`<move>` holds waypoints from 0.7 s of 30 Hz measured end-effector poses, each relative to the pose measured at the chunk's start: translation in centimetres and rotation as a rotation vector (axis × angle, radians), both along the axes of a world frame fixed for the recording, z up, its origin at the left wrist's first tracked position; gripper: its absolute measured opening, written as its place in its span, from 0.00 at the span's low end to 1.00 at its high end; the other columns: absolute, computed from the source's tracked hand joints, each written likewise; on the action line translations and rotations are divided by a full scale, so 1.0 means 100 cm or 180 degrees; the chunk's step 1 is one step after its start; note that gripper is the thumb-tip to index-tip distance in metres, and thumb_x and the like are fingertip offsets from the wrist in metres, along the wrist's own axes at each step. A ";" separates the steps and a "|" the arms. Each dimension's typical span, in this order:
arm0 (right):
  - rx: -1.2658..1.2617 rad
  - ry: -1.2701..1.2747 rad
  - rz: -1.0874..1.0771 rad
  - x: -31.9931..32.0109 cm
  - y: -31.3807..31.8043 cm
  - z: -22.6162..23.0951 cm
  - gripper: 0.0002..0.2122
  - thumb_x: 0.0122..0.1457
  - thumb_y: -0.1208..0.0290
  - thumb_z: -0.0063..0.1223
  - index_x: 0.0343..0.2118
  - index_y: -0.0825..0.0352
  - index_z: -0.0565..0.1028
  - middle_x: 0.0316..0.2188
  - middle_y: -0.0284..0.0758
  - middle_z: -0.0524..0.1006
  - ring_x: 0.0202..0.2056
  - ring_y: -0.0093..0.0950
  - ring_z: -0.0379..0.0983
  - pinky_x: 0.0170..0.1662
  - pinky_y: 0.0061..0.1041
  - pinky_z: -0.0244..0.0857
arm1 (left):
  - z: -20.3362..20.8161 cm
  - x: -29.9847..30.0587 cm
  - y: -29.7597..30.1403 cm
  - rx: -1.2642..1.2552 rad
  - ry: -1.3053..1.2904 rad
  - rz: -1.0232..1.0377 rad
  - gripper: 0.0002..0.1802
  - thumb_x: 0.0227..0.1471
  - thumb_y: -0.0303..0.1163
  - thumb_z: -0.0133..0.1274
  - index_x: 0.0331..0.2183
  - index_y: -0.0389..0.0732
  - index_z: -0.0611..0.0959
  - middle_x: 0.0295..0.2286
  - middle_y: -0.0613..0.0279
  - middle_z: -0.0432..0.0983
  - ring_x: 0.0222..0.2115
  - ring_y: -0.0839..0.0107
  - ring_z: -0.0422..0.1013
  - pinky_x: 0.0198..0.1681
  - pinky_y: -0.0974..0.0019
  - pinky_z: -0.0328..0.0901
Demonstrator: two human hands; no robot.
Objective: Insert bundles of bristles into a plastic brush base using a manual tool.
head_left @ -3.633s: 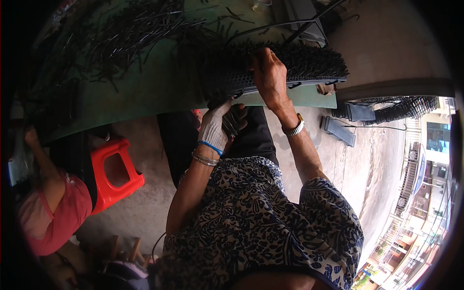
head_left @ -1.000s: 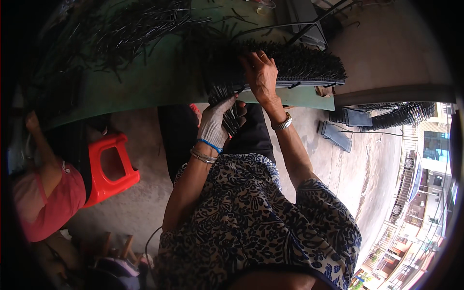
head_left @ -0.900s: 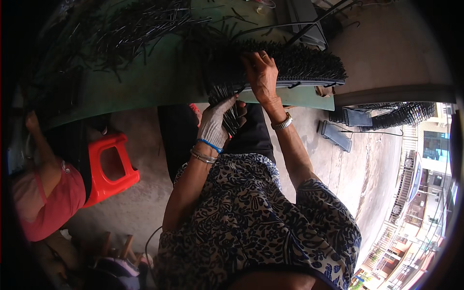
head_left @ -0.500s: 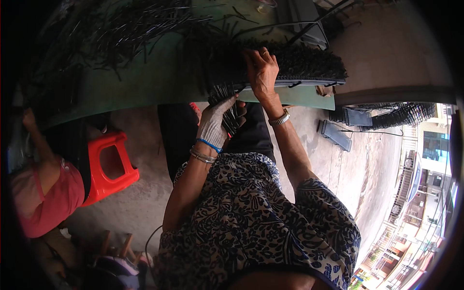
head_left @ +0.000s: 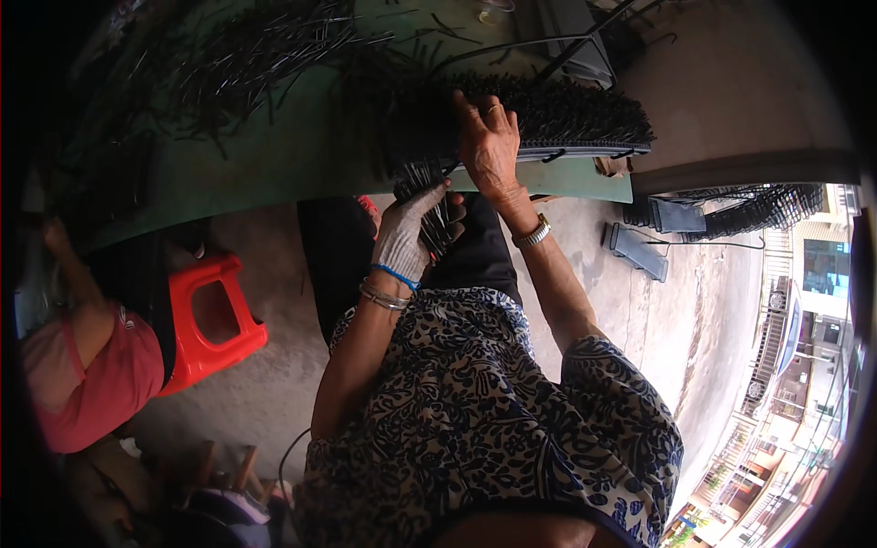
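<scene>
My left hand, in a pale knit glove, is closed around a bundle of thin black strips below the table's near edge. Ends of the strips stick out above and below the fingers. My bare right hand reaches over the near side of a long black piece with dense bristly tufts. Its fingers are bent against the dark left part of that piece, where no tufts can be made out. Whatever lies between these fingertips is hidden in the dark.
The green tabletop bears a heap of loose black strips at the far left. A red plastic stool stands on the floor at left, beside another person in pink. Grey pieces with thin rods lie on the floor at right.
My right hand has shifted slightly left along the bristly piece. The gloved left hand keeps its place and its hold on the strips.
</scene>
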State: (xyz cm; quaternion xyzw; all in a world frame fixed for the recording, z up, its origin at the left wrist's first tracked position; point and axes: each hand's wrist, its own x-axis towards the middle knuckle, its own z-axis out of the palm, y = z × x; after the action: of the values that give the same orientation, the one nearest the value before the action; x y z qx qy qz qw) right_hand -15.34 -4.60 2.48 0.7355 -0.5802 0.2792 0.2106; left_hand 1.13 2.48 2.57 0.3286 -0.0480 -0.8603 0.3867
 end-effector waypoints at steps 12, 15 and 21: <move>-0.0132 -0.0924 0.0190 -0.002 -0.009 -0.003 0.14 0.54 0.79 0.55 0.44 0.62 0.74 0.33 0.36 0.75 0.35 0.36 0.70 0.38 0.33 0.62 | -0.006 0.000 0.001 0.0059 0.0051 -0.0034 0.08 0.53 0.32 0.58 0.35 0.40 0.83 0.27 0.59 0.80 0.24 0.68 0.77 0.26 0.66 0.73; -0.0085 -0.1051 0.0290 -0.001 -0.006 0.004 0.14 0.54 0.80 0.55 0.44 0.63 0.74 0.33 0.37 0.74 0.34 0.37 0.70 0.39 0.33 0.63 | -0.007 -0.001 0.000 0.0052 0.0014 -0.0068 0.08 0.53 0.32 0.59 0.35 0.40 0.83 0.27 0.59 0.80 0.24 0.68 0.77 0.26 0.66 0.73; -0.0169 -0.1273 0.0373 0.001 -0.009 0.008 0.12 0.52 0.82 0.55 0.40 0.64 0.76 0.33 0.38 0.73 0.33 0.38 0.69 0.36 0.33 0.64 | -0.004 -0.003 -0.001 0.0017 -0.0009 -0.0110 0.08 0.52 0.32 0.59 0.35 0.41 0.83 0.27 0.60 0.80 0.24 0.68 0.77 0.26 0.65 0.73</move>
State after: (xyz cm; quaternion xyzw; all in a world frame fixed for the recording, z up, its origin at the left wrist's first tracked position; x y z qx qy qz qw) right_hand -15.21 -5.51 3.24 0.6921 -0.5592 0.4466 0.0940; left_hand 0.86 2.43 2.17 0.3300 -0.0519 -0.8665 0.3709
